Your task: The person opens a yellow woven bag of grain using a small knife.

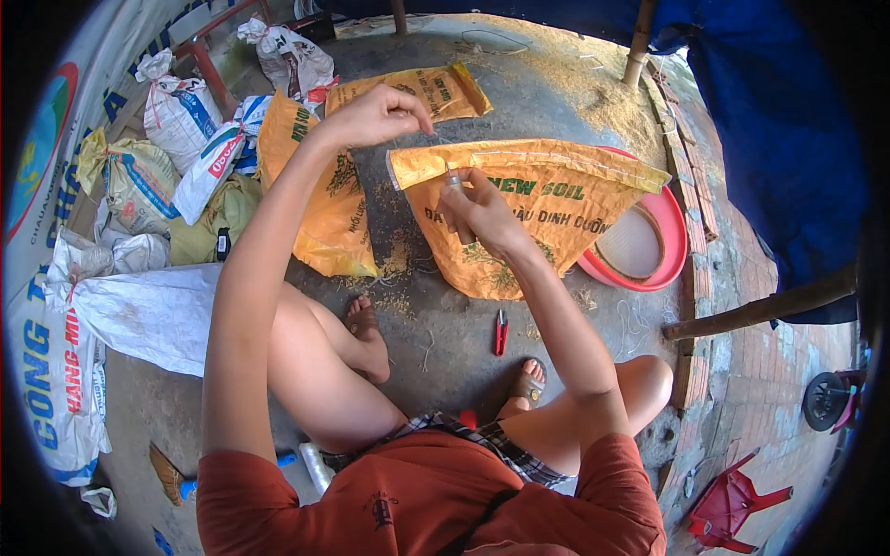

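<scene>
An orange sack (547,208) printed NEW SOIL lies before me, its top edge folded over with pale stitching along the fold. My right hand (482,213) grips the sack near the left end of that fold, fingers curled; something small and greyish shows by the fingertips, too small to name. Above the sack's left corner, my left hand (385,116) is raised with its fingers pinched together. From them a thin thread (438,139) seems to run down to the fold. Red-handled thread snips (501,332) lie on the floor between my feet.
Two more orange sacks (324,199) lie to the left and behind. Several tied white sacks (181,111) stand farther left. A pink basin (681,236) with a round sieve (640,246) sits at right. Wooden posts (760,306) and a red plastic stool (732,505) stand right.
</scene>
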`<state>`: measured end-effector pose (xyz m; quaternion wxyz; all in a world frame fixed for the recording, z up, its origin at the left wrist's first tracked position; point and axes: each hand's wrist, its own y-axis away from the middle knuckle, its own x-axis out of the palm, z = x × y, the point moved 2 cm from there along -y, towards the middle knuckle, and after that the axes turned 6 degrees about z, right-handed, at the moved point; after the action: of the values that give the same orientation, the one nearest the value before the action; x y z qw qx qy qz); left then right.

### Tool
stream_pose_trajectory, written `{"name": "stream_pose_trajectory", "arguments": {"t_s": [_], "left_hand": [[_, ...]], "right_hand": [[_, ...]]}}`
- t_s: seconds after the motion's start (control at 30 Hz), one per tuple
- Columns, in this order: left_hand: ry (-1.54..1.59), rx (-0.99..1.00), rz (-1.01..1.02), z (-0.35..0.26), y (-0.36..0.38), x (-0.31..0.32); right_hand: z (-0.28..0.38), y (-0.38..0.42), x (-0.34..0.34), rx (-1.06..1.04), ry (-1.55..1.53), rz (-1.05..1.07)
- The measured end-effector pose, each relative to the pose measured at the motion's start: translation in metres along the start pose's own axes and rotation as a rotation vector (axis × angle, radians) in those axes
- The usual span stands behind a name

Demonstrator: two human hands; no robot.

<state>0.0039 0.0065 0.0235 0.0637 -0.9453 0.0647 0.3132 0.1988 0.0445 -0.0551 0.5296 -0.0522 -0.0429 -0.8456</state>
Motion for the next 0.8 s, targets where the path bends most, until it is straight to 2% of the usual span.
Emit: {"name": "stream_pose_trajectory", "arguments": {"t_s": [0.1, 0.13, 0.2, 0.27, 0.37, 0.43, 0.53, 0.67, 0.77, 0.8], "left_hand": [[-0.532, -0.17, -0.083, -0.02, 0.009, 0.015], [-0.533, -0.17, -0.084, -0.021, 0.01, 0.022], [-0.711, -0.164, -0.269, -0.025, 0.01, 0.033], [-0.704, -0.227, -0.256, -0.027, 0.009, 0.037], [-0.736, -0.185, -0.252, -0.022, 0.007, 0.042], [-0.727, -0.109, -0.323, -0.021, 0.007, 0.043], [-0.719, -0.096, -0.387, -0.015, 0.005, 0.047], [-0.722, -0.084, -0.427, -0.014, 0.001, 0.047], [-0.663, -0.162, -0.354, -0.012, -0.003, 0.043], [-0.705, -0.151, -0.405, -0.008, -0.004, 0.043]], "right_hand": [[0.0, -0.002, -0.001, 0.034, -0.122, 0.008], [0.0, -0.003, -0.001, 0.047, -0.211, 0.035], [-0.002, -0.004, -0.001, 0.069, -0.267, 0.055], [0.0, -0.004, 0.001, 0.09, -0.32, 0.075], [0.003, -0.002, 0.001, 0.125, -0.439, 0.088], [0.0, -0.004, -0.001, 0.136, -0.554, 0.123], [-0.002, -0.005, -0.003, 0.123, -0.611, 0.149], [0.003, -0.002, 0.0, 0.11, -0.591, 0.134], [0.005, -0.001, 0.003, 0.089, -0.58, 0.118], [0.007, 0.001, 0.004, 0.078, -0.534, 0.107]]}}
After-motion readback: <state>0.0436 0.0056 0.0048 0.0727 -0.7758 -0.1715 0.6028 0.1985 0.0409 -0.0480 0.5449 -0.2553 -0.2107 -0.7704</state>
